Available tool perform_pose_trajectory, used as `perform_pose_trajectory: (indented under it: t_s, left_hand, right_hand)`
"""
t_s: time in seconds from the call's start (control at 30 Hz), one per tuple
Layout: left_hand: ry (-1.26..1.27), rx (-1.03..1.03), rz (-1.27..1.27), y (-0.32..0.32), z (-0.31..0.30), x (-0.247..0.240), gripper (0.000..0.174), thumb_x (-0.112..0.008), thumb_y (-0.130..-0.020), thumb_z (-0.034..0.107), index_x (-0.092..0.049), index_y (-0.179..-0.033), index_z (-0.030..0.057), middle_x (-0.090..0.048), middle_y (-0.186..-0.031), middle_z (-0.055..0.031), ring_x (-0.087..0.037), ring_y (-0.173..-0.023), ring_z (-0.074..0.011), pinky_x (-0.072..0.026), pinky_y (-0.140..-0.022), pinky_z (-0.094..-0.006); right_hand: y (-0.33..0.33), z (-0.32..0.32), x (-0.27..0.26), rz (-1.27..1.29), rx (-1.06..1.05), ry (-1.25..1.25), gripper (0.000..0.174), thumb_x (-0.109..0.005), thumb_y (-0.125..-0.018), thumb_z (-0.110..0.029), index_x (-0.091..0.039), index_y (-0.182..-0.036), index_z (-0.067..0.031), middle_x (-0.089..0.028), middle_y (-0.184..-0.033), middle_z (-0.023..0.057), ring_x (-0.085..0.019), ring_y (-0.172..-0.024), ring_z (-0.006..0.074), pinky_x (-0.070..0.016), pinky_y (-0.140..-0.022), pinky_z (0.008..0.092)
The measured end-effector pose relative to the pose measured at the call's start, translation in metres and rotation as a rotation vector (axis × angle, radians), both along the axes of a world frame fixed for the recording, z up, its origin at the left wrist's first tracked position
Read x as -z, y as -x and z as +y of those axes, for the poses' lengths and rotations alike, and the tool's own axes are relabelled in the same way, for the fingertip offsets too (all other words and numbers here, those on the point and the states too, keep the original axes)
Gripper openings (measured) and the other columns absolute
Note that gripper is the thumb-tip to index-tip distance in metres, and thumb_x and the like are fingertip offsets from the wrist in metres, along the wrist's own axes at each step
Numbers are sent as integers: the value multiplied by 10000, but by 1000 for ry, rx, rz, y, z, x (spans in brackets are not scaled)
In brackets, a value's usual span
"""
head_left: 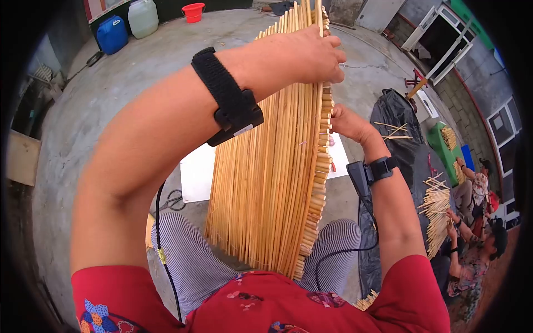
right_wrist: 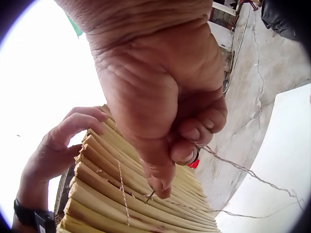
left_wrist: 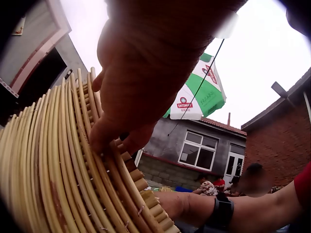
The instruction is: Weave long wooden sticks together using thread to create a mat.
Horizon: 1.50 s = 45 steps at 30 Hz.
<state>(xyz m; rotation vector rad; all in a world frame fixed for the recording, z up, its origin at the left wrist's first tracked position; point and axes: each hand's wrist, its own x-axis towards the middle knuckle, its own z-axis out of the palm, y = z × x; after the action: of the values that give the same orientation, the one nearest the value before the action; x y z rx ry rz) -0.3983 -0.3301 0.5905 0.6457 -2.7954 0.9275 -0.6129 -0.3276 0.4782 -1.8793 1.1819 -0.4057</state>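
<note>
1. Left hand [head_left: 302, 55] grips the stalk panel [head_left: 272, 183] by its top rim, fingers curled over; right hand [head_left: 347, 123] pinches a threaded needle [right_wrist: 149, 196] at the right rim.
2. Panel stands on edge on the lap [head_left: 183, 250], stalks vertical, rim facing the right hand.
3. Scissors [head_left: 175, 201] lie on concrete [head_left: 139, 83] beyond.

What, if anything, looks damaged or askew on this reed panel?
Nothing stands out. The reed panel has even, unbroken stalks, with the left hand on its top edge and the right hand pinching twine at the rim. Loose stalks lie crisscrossed on the black sheet.
</note>
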Motion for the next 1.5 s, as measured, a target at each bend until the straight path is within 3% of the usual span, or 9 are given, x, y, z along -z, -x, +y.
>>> perform_pose_trajectory:
  t_s: [0.2,0.3,0.4,0.57,0.97,1.07,1.17,1.43,1.5]
  left_hand:
    - [93,-83,0,-43,57,-41,260,-603,-819,200,-656,-1066,258,-547,-1248,16,-415,-1273,-217,-417,-955,-428]
    - [29,26,70,-77,92,-58,202,-606,-771,141,-649,-968,142,-577,-1040,-62,-448,-1179,-285,-345,-999,-420]
    - [239,183,194,-115,92,-38,198,-572,-792,136,-633,-980,128,-555,-1064,-88,-448,-1174,-305,-378,-979,-416]
    - [91,160,324,-145,72,-28,164,-538,-811,128,-634,-943,126,-538,-1084,-97,-432,-1197,-320,-378,-992,-435]
    - [99,27,345,-97,27,5,188,-540,-825,207,-658,-965,162,-540,-1140,-89,-417,-1215,-348,-398,-973,-468]
    - [74,74,347,-92,21,5,194,-540,-830,205,-660,-975,156,-540,-1134,-98,-411,-1224,-349,-397,-976,-470]
    - [145,-14,390,-81,20,11,247,-608,-813,193,-648,-1045,266,-545,-1246,-3,-380,-1315,-247,-387,-986,-451]
    - [171,-15,374,-73,13,29,238,-577,-829,125,-617,-1040,227,-516,-1316,-44,-334,-1359,-280,-302,-1087,-444]
    - [144,91,529,-74,9,36,263,-574,-829,113,-615,-1062,230,-515,-1317,-48,-336,-1359,-277,-297,-1089,-448]
  right_hand:
    - [-30,31,-55,3,-103,141,107,-613,-882,-113,-673,-913,-30,-560,-691,-76,-459,-657,43,-430,-614,233]
    - [-59,47,-75,68,-186,225,157,-648,-871,-147,-658,-943,-7,-573,-696,-66,-463,-671,56,-437,-627,244]
    - [-84,49,-79,198,-293,302,162,-640,-879,-152,-657,-953,-9,-578,-691,-44,-470,-675,62,-446,-636,253]
    - [-106,37,-73,157,-311,289,182,-652,-876,-194,-669,-955,-31,-579,-695,-28,-494,-668,78,-454,-629,257]
    - [-70,26,-57,96,-102,115,105,-608,-863,-104,-695,-872,-46,-582,-695,-82,-495,-652,31,-444,-617,220]
    - [-64,26,-48,41,-119,119,144,-612,-888,-113,-688,-987,-42,-539,-704,-83,-439,-643,46,-412,-595,216]
    - [-59,22,-48,48,-129,141,154,-608,-894,-123,-688,-1002,-46,-561,-715,-83,-453,-644,41,-417,-595,212]
    - [-40,-1,-30,31,-116,37,120,-637,-885,-154,-686,-924,-52,-555,-702,-89,-451,-640,34,-406,-580,209]
    - [-41,3,-34,40,-87,-4,129,-648,-883,-163,-687,-914,-45,-548,-696,-92,-450,-636,37,-407,-581,209]
